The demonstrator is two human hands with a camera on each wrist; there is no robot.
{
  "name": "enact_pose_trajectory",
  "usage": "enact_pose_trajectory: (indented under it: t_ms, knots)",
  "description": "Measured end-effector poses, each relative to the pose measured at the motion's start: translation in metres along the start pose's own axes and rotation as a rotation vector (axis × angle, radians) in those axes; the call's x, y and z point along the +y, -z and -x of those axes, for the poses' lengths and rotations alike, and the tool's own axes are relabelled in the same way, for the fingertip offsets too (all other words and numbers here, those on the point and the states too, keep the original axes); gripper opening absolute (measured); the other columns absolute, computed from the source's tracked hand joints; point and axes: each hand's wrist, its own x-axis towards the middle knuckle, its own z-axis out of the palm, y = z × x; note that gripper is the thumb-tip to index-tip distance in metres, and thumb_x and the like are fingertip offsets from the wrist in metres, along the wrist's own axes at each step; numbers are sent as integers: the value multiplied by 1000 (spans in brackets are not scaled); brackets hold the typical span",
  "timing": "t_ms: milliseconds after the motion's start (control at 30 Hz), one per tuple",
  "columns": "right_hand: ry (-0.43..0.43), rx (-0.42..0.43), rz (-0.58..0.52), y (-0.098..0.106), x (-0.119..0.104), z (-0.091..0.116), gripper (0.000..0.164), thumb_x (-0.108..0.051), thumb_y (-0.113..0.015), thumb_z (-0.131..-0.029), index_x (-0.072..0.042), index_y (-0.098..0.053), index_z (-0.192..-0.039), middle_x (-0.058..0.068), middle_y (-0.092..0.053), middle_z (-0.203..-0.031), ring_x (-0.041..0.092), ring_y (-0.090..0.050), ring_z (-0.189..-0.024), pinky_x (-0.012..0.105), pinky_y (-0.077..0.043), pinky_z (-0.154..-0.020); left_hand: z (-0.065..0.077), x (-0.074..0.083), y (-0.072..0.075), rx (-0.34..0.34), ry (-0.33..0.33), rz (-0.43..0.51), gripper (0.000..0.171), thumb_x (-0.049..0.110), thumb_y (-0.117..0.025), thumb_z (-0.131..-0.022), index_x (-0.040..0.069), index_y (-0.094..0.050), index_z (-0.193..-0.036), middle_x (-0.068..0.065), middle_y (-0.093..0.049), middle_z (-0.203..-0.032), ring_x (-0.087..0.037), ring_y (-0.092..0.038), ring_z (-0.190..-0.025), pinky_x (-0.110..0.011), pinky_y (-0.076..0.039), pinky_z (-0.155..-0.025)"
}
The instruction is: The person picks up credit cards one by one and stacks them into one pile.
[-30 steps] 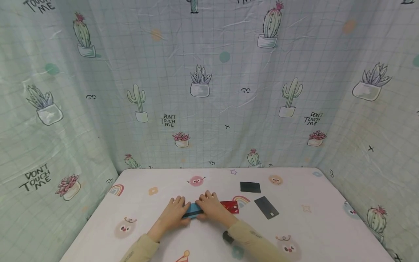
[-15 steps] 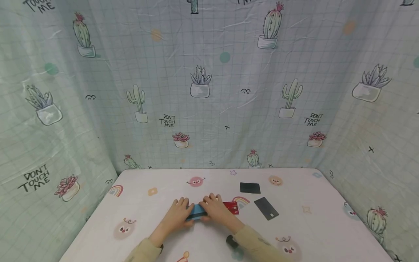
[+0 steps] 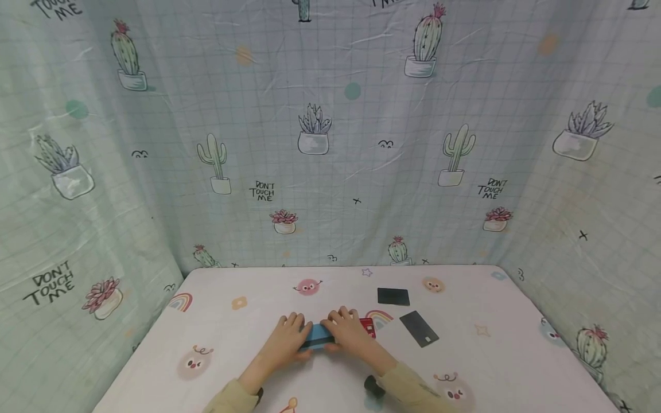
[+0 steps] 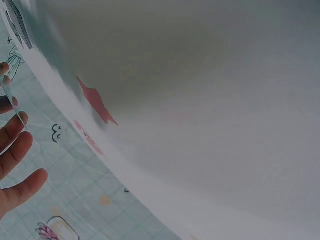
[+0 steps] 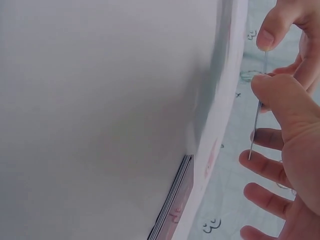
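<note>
A blue card (image 3: 317,331) with a dark stripe hangs between my two hands at the middle of the table. My left hand (image 3: 286,339) pinches its left end, thumb toward the viewer's right. My right hand (image 3: 353,334) grips the opposite end. In the right wrist view the card (image 5: 256,125) appears edge-on as a thin line, with the right thumb and fingers on either side of it. The left wrist view catches only some left fingertips (image 4: 20,150) and a sliver of card. Right behind my right hand, a red card (image 3: 368,327) is partly covered.
A black card (image 3: 393,296) and a dark grey card (image 3: 419,328) with a chip lie apart on the right half of the patterned table (image 3: 490,367). Several cards form a stack (image 5: 172,200) in the right wrist view. A cactus-print curtain (image 3: 356,172) encloses the table.
Both hands have shifted slightly to the right, carrying the blue card along. My right hand now covers more of the red card. The two dark cards stay put.
</note>
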Motion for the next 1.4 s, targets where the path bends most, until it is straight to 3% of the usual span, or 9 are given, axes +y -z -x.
enact_pose_trajectory:
  t_ms: [200,433,600,900,1200,1400]
  knots:
    - [0,-2,-35,2,4,9,52,-49,-62,-76,-20,-53,-118,-2,-52,-107,17,-41,-94,42,-39,-84,1,5,2,28,-15,14,58,52,-65,-67,8,-62,-104,-4,-49,-89,-16,-41,-80,-32,-35,-67]
    - [27,44,-33,2,7,16,50,-48,-62,-75,-20,-54,-115,-4,-50,-103,15,-39,-90,37,-37,-78,-1,9,9,-10,-12,49,53,53,-62,-70,12,-59,-104,-1,-48,-92,-15,-40,-82,-30,-34,-69]
    - [17,32,-46,3,9,23,51,-50,-62,-75,-20,-53,-115,-3,-50,-105,15,-38,-90,37,-36,-78,-1,12,8,-31,-19,72,52,52,-64,-68,16,-58,-105,-1,-51,-96,-15,-41,-85,-31,-35,-70]
    - [-14,59,-85,-3,17,34,52,-49,-64,-73,-19,-54,-114,-1,-51,-106,17,-38,-90,38,-35,-75,-3,21,8,-21,-47,42,54,51,-67,-66,18,-59,-108,2,-58,-93,-15,-46,-84,-34,-38,-71]
    - [-52,43,-165,-1,23,43,52,-46,-66,-72,-18,-55,-115,1,-49,-96,19,-40,-91,46,-37,-78,-4,29,12,-76,15,102,52,47,-66,-70,18,-58,-112,3,-61,-102,-16,-49,-92,-37,-39,-77]
    - [-57,68,-174,0,27,47,53,-43,-68,-72,-17,-56,-115,1,-51,-98,19,-40,-92,42,-35,-74,-7,35,12,-90,66,147,52,42,-69,-69,17,-58,-114,1,-61,-108,-18,-50,-96,-39,-39,-79]
